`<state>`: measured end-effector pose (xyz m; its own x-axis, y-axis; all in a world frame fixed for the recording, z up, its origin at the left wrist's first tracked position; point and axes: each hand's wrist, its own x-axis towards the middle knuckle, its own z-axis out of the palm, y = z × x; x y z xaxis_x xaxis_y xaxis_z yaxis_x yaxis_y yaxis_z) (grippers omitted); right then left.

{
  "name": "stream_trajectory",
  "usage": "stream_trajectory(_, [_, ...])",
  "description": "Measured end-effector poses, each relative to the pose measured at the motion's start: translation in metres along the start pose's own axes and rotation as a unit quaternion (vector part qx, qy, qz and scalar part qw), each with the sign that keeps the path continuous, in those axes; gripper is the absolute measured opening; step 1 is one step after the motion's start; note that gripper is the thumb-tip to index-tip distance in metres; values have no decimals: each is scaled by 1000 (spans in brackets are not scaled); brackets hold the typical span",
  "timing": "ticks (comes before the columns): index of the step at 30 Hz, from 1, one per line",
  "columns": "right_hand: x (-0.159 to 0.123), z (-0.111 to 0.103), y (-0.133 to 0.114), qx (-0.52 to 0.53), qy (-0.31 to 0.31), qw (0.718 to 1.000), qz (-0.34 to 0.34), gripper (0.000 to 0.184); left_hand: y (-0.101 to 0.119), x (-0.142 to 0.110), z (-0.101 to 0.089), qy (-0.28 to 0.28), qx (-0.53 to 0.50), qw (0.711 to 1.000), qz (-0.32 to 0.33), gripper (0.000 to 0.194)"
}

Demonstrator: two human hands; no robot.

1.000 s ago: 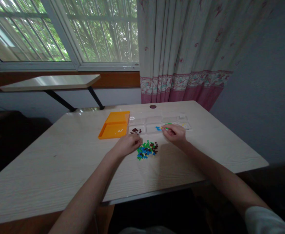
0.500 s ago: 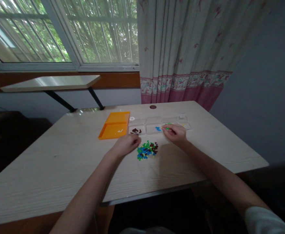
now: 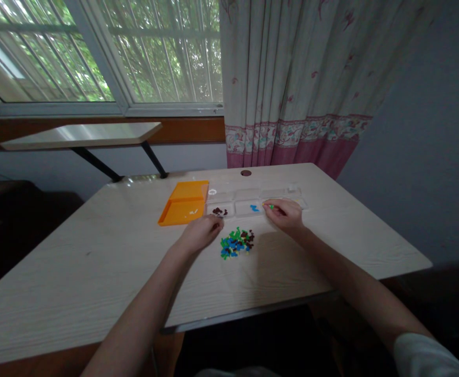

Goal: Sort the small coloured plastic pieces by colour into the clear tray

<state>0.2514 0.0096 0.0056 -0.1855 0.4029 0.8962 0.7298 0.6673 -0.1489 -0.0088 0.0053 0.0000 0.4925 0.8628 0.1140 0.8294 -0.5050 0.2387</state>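
Note:
My right hand (image 3: 286, 214) is over the clear boxes, thumb and fingertips pinched together on a small yellow piece that barely shows. Just beside those fingertips, a bit of green (image 3: 271, 206) shows, and blue pieces (image 3: 254, 208) lie in the clear box (image 3: 240, 214) to their left. My left hand (image 3: 202, 233) rests curled at the near edge of the box with dark brown pieces (image 3: 219, 211); whatever its fingers hold, if anything, is hidden. Between the two hands, nearer me, lies a mixed pile of small green, blue, brown and pale yellow pieces (image 3: 237, 243).
An open orange case (image 3: 184, 211) with a few white pieces stands left of the clear boxes, whose transparent lids (image 3: 247, 192) lie behind. A raised shelf (image 3: 84, 134) is at the table's back left. The table (image 3: 107, 256) has a cable hole (image 3: 246, 173) at the back.
My right hand has shifted very slightly right, and my left hand slightly left. The pile looks the same.

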Motion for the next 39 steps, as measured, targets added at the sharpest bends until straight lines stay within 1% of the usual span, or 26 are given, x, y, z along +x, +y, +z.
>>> stream_trajectory(2, [2, -2, 2, -10, -2, 1000, -2, 18, -1, 0, 1, 3, 0, 1000, -2, 19])
stream_trajectory(4, [6, -8, 8, -20, -19, 1000, -7, 20, -1, 0, 1, 3, 3, 1000, -5, 19])
stream_trajectory(6, [11, -18, 20, -32, -58, 998, -2, 22, 0, 0, 1, 0, 9, 1000, -8, 20])
stream_trajectory(8, [14, -29, 40, -57, -117, 991, 31, 24, 1, -1, -1, 0, 17, 1000, -9, 22])
stream_trajectory(10, [15, -41, 64, -90, -197, 972, 89, 25, 2, -1, -2, 0, 25, 1000, -6, 23])
stream_trajectory(12, [13, -51, 88, -128, -272, 942, 150, 24, 2, -1, -2, -1, 32, 999, -7, 22])
stream_trajectory(14, [9, -57, 107, -151, -338, 909, 189, 21, 2, -1, -3, -5, 35, 999, -11, 20])
stream_trajectory(16, [4, -60, 119, -169, -375, 886, 216, 19, 2, -1, -4, -6, 37, 999, -16, 19])
stream_trajectory(19, [-1, -61, 126, -188, -390, 869, 239, 21, 1, -1, -5, -5, 37, 999, -16, 20])
stream_trajectory(24, [-2, -63, 127, -192, -380, 870, 248, 23, 2, -1, -7, -8, 21, 1000, -20, 20])
stream_trajectory(27, [1, -62, 123, -184, -361, 882, 242, 24, 2, -1, -7, -12, 20, 1000, -21, 20])
stream_trajectory(29, [4, -57, 115, -164, -347, 894, 233, 25, 1, -1, -8, -15, 23, 999, -21, 20])
stream_trajectory(32, [8, -43, 94, -113, -337, 912, 204, 25, 1, -1, -7, -15, 23, 999, -20, 20])
stream_trajectory(36, [9, -23, 53, -60, -339, 927, 149, 26, 1, -2, -8, -17, 16, 1000, -12, 20])
stream_trajectory(39, [6, -10, 27, -38, -362, 926, 100, 24, 1, -2, -9, -18, 11, 1000, -8, 21])
